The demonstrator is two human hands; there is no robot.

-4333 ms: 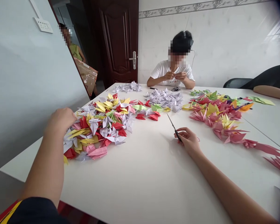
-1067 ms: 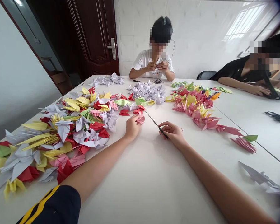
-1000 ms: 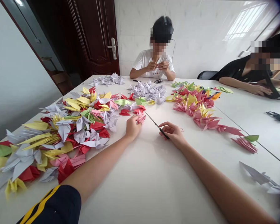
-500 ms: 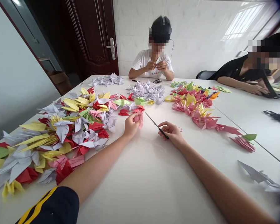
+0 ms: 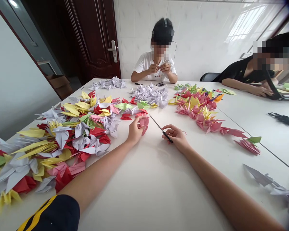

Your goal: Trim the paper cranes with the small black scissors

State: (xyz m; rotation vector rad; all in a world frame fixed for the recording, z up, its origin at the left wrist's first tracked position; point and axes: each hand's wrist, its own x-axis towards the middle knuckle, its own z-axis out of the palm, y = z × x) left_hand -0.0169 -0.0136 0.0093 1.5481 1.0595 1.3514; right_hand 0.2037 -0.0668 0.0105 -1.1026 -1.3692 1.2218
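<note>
My left hand point(image 5: 135, 131) is closed on a pink paper crane point(image 5: 144, 123) and holds it just above the white table point(image 5: 149, 186), at the right edge of a big heap of mixed coloured cranes point(image 5: 69, 131). A short way to the right, my right hand point(image 5: 177, 137) rests on the table, its fingers curled round the handle of a thin pair of scissors point(image 5: 160, 128). The blades point up and left toward the pink crane.
A pile of white cranes point(image 5: 151, 94) and a pink and yellow heap point(image 5: 202, 110) lie further back. One person in a white shirt point(image 5: 156, 64) folds paper at the far end; another in black point(image 5: 252, 75) leans on the right side. Grey cranes point(image 5: 265, 179) lie near right.
My left hand left the heap on the left, crossed to the middle, took up the pink crane and lifted it slightly. My right hand stayed on the scissors.
</note>
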